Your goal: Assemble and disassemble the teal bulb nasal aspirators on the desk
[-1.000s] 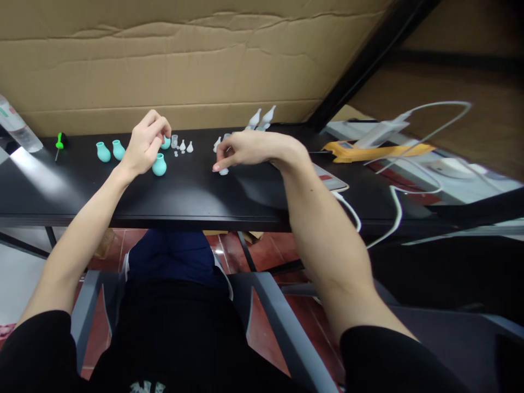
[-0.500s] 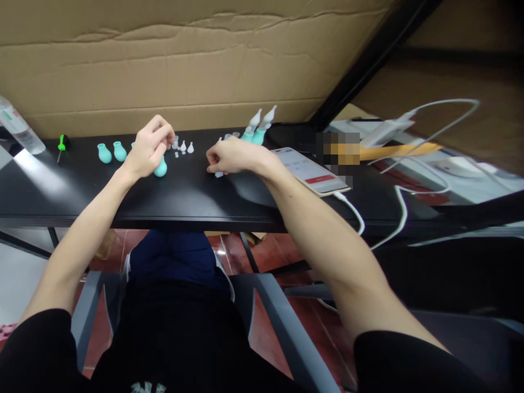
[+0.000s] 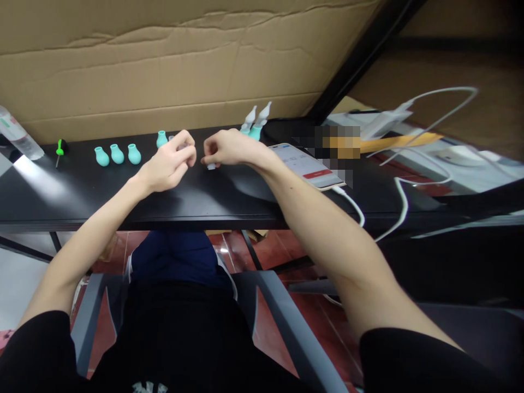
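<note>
A small clear piece (image 3: 211, 167) is pinched in the right hand (image 3: 229, 147), at or just above the black worktop (image 3: 196, 196). The left hand (image 3: 167, 166) curls near it, fingers bent; whether it grips anything cannot be told. One teal bulb (image 3: 162, 139) stands behind the left hand, three bulbs (image 3: 117, 154) in a row to its left. Behind the right hand are two nozzled bulbs (image 3: 256, 132); a phone (image 3: 301, 158) lies beside that forearm. A screwdriver (image 3: 60, 148) lies far left.

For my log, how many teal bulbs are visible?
6: three teal bulbs in a row left of the left hand, one just behind it, two white-tipped bulbs behind the right hand. Hands may hide more.
</note>
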`<move>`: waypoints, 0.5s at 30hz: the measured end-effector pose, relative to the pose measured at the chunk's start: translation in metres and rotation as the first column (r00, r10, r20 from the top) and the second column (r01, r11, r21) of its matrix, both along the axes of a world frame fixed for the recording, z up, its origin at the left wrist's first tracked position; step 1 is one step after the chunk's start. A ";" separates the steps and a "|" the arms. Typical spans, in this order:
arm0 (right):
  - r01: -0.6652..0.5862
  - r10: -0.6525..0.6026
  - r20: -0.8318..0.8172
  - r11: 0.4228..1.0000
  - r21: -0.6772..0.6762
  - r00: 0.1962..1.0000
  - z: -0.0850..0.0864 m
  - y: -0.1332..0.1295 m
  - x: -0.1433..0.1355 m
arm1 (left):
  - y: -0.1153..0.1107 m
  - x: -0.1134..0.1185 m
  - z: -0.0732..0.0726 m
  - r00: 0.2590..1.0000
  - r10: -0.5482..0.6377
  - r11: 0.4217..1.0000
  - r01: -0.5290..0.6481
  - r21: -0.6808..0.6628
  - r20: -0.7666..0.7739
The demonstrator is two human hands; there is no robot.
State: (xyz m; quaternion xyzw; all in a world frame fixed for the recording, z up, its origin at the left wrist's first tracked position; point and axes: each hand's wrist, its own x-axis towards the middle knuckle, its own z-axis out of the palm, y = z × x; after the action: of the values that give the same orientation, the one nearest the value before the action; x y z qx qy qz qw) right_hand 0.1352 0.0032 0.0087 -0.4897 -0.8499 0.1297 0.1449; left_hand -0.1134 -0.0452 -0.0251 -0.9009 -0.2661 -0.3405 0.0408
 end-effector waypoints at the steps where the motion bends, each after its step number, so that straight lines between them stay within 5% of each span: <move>1: -0.002 0.000 -0.065 1.000 -0.031 0.998 0.000 0.001 0.002 | -0.003 0.009 -0.002 1.000 0.003 1.000 -0.002 -0.026 0.025; 5: -0.047 -0.021 -0.432 0.988 -0.147 0.901 -0.005 0.013 0.010 | -0.012 0.046 -0.009 0.988 0.043 0.986 -0.018 -0.164 0.148; 8: -0.053 -0.061 -0.652 0.987 -0.154 0.755 -0.012 0.026 0.014 | -0.011 0.073 -0.010 0.920 0.206 0.944 -0.098 -0.314 0.333; 15: -0.118 -0.070 -0.785 0.977 -0.180 0.616 -0.020 0.037 0.015 | 0.009 0.102 -0.013 0.676 0.553 0.756 -0.161 -0.634 0.487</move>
State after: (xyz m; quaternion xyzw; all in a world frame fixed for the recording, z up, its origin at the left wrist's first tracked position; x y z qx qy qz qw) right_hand 0.1501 0.0402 -0.0112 -0.3844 -0.6877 0.4233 0.4474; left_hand -0.0118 -0.0365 -0.0376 -0.6237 -0.5267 -0.5247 -0.2413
